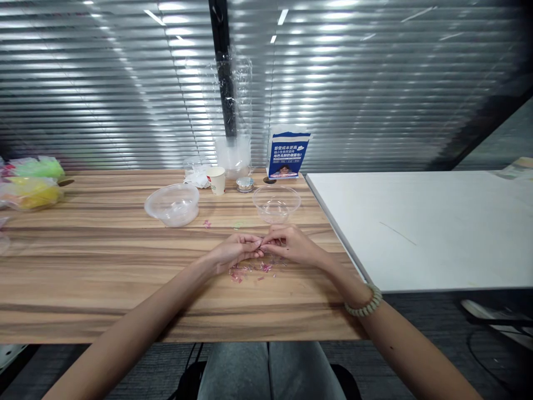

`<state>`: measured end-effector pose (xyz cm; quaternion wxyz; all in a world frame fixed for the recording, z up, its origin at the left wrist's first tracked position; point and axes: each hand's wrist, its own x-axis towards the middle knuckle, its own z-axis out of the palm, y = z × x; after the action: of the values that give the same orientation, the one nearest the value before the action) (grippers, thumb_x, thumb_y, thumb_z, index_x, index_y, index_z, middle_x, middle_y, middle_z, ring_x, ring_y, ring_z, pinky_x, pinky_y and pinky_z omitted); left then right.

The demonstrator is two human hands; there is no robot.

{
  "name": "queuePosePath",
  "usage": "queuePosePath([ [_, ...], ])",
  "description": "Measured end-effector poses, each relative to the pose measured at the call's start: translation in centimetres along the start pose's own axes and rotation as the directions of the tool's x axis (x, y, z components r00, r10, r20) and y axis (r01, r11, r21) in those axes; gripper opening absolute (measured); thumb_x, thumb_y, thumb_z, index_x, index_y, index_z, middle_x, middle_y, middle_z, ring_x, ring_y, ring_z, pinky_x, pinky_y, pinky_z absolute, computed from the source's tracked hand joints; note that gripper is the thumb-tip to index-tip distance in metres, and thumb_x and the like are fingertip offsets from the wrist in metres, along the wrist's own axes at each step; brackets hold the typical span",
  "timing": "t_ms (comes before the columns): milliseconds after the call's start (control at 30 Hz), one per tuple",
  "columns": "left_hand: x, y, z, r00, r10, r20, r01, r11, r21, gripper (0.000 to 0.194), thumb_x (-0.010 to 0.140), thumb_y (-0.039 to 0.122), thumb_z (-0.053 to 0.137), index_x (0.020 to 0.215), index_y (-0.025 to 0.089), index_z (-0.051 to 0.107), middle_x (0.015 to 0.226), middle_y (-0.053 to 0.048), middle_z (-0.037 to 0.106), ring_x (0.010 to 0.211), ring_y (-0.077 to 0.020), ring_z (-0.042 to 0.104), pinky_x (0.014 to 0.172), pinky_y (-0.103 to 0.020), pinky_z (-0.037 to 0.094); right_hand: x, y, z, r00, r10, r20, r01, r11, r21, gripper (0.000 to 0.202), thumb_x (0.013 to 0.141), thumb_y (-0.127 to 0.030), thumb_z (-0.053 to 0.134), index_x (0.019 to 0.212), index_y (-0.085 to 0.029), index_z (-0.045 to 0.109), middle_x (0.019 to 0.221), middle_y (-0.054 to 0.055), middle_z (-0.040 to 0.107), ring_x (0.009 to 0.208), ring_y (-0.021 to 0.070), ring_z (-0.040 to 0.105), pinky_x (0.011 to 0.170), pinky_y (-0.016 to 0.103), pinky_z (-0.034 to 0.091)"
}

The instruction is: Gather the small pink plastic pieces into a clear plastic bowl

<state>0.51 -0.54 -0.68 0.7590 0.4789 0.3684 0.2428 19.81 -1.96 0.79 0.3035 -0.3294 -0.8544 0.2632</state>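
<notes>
My left hand [236, 252] and my right hand [291, 245] meet fingertip to fingertip over the middle of the wooden table. Both are closed in a pinch, and whatever lies between the fingers is too small to make out. Under them are scattered small pink translucent pieces [237, 274], some a deeper pink [265, 268]. A few more pink bits [207, 224] and a pale green piece [237, 225] lie farther off. Just beyond my right hand stands a clear plastic bowl [277, 210] with a little pinkish material low inside. Another clear plastic bowl [172, 206] stands beyond my left hand.
Along the back of the wooden table [104, 278] are a paper cup [217, 181], a small round container [245, 185], a crumpled white bag [197, 175] and a blue printed package [288, 155]. Colourful bags [31, 191] lie far left. A white table [437, 228] adjoins on the right.
</notes>
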Motion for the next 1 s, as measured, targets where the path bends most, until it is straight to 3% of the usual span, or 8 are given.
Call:
queuePosePath([
  [367,0.09,-0.01,0.17,1.0,0.009,0.009,-0.009,1.0,-0.019,0.022,0.066,0.029,0.075,0.078,0.012,0.069,0.079,-0.003,0.063,0.076,-0.009,0.054,0.077,-0.021,0.041,0.0,0.06,-0.05,1.0,-0.009,0.005,0.009,1.0,-0.005,0.018,0.087,-0.025,0.053,0.088,-0.02,0.07,0.077,0.001,0.067,0.07,0.0116,0.056,0.065,0.023,0.04],
  [1000,-0.1,0.14,0.25,1.0,0.001,0.01,0.0,1.0,-0.012,0.022,0.067,0.03,0.075,0.077,0.011,0.069,0.077,-0.002,0.063,0.073,-0.0077,0.053,0.073,-0.019,0.041,0.02,-0.05,-0.07,1.0,0.0,0.016,0.0,1.0,0.001,0.018,0.087,-0.024,0.052,0.09,-0.019,0.07,0.077,0.002,0.067,0.069,0.0117,0.057,0.065,0.023,0.04],
])
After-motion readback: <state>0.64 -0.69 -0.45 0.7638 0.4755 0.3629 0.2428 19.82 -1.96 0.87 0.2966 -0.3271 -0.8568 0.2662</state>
